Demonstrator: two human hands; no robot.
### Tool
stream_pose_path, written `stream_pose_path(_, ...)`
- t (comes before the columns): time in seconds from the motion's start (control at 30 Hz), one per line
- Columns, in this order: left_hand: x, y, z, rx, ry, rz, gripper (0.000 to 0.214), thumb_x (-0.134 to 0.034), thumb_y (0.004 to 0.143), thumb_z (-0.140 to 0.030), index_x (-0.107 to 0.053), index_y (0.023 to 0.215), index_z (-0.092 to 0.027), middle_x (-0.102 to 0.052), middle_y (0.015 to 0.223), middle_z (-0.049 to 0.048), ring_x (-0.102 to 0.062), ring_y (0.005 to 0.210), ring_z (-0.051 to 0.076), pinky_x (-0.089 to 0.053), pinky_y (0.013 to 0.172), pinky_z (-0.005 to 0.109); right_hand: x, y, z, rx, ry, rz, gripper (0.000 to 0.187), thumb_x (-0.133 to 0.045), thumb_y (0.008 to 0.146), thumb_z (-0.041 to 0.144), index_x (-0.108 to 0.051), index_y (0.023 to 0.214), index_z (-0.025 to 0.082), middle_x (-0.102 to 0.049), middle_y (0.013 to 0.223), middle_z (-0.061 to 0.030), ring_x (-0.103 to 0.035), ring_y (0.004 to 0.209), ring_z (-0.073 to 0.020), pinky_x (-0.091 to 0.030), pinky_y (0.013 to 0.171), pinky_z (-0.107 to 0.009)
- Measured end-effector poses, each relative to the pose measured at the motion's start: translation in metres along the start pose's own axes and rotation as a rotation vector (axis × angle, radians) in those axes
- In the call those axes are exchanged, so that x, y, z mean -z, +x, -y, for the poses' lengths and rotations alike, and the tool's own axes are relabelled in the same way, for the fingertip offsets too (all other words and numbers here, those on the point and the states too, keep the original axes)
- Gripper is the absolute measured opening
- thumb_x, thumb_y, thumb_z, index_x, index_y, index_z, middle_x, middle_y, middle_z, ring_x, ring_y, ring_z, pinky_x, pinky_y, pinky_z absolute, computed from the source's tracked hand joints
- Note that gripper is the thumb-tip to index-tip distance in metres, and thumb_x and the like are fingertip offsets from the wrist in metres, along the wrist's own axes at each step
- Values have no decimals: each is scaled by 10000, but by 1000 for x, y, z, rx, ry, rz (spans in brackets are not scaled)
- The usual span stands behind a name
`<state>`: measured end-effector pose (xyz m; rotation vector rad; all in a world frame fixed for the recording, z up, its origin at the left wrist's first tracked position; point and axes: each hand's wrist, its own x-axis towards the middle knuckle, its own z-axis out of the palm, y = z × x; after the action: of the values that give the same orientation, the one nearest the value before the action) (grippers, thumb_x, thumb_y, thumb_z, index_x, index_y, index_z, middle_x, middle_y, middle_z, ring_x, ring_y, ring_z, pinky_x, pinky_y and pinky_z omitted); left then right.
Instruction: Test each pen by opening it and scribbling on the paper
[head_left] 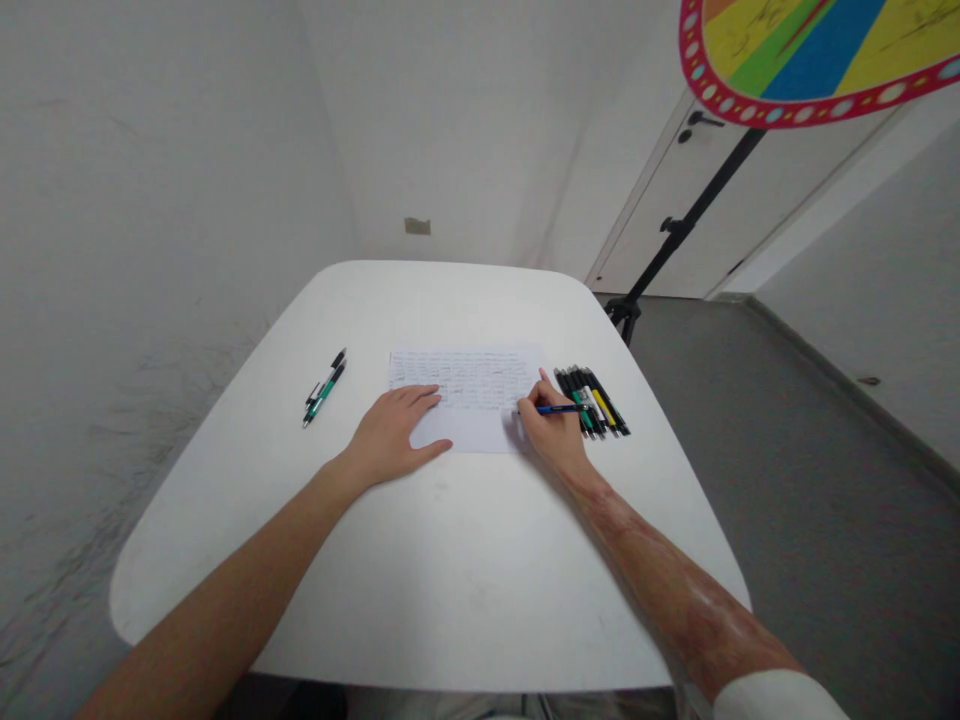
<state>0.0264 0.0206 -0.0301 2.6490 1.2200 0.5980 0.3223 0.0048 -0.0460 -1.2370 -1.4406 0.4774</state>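
Observation:
A white sheet of paper covered with handwritten lines lies in the middle of the white table. My left hand rests flat on the sheet's lower left part, fingers stretched out. My right hand is closed on a blue pen, its tip at the sheet's right edge. Just right of that hand lies a row of several pens, black, green and yellow. Two more pens, one green and one black, lie on the left side of the table.
White walls close in on the left and behind the table. A black stand carries a colourful wheel at the upper right. A white door is behind it. Grey floor runs along the table's right side.

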Motion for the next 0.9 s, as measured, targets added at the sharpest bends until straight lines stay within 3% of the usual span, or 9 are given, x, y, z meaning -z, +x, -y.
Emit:
stream_pose_path(0.17, 1, 0, 0, 0, -8, 4, 664, -762, 980, -602, -630, 1511, -227, -613, 1641, 129, -584, 1504, 346, -448, 1291, 570, 1, 1, -1, 15, 19, -16, 345, -623, 896, 174, -378, 673, 270, -354, 612, 97, -313, 560, -131, -343, 1370, -596)
stream_pose_path(0.27, 1, 0, -1, -3, -8, -2, 659, -776, 970, -593, -639, 1498, -223, -617, 1637, 128, -587, 1500, 347, -448, 1292, 571, 3, 2, 2, 36, 28, 15, 299, -661, 927, 234, -484, 690, 278, -446, 608, 90, -402, 557, -144, -345, 1365, -617)
stream_pose_path(0.37, 2, -1, -1, -5, 2, 3, 659, -791, 964, -578, -640, 1491, -213, -622, 1633, 128, -593, 1493, 345, -457, 1284, 568, 5, -1, 8, 18, 34, 47, 107, -705, 985, 336, -679, 895, 284, -629, 675, 76, -546, 576, -159, -318, 1369, -650)
stream_pose_path(0.43, 4, -1, 0, -3, 9, 9, 655, -794, 963, -575, -641, 1488, -214, -625, 1631, 124, -594, 1491, 342, -460, 1281, 568, 5, -3, 13, 20, 46, 66, 99, -728, 1010, 383, -713, 1010, 285, -666, 688, 82, -579, 569, -157, -285, 1383, -660)
stream_pose_path(0.6, 9, -1, 3, -7, 0, 32, 637, -772, 970, -597, -652, 1483, -239, -622, 1637, 113, -589, 1497, 347, -453, 1279, 574, 10, -6, 20, 55, 66, 32, 212, -748, 1013, 425, -704, 874, 271, -627, 679, 71, -557, 590, -156, -353, 1352, -661)
stream_pose_path(0.67, 10, -1, 4, -8, 0, 35, 628, -760, 975, -605, -656, 1481, -248, -622, 1637, 111, -591, 1495, 350, -455, 1273, 575, 17, -6, 20, 36, 83, 45, 151, -744, 1012, 421, -753, 993, 271, -681, 744, 51, -556, 589, -151, -484, 1250, -631)
stream_pose_path(0.73, 10, -1, 4, -10, 3, 33, 626, -754, 978, -608, -656, 1483, -250, -623, 1636, 111, -593, 1493, 347, -454, 1273, 571, 23, -6, 18, 20, 141, 105, 310, -753, 989, 441, -747, 1256, 285, -780, 973, -9, -580, 615, -155, -636, 1003, -544)
stream_pose_path(0.8, 10, -1, 5, -14, 4, 35, 627, -754, 979, -605, -652, 1484, -249, -624, 1634, 110, -596, 1491, 343, -453, 1275, 569, 29, -4, 14, 19, 233, 159, 565, -752, 955, 511, -652, 1471, 305, -780, 1267, -86, -611, 655, -165, -646, 747, -441)
stream_pose_path(0.9, 10, -2, 5, -13, 6, 41, 634, -759, 976, -597, -645, 1487, -240, -621, 1638, 112, -593, 1495, 340, -450, 1280, 567, 33, 1, 6, 17, 358, 170, 714, -655, 961, 677, -572, 1578, 328, -713, 1458, -130, -657, 708, -181, -591, 615, -381)
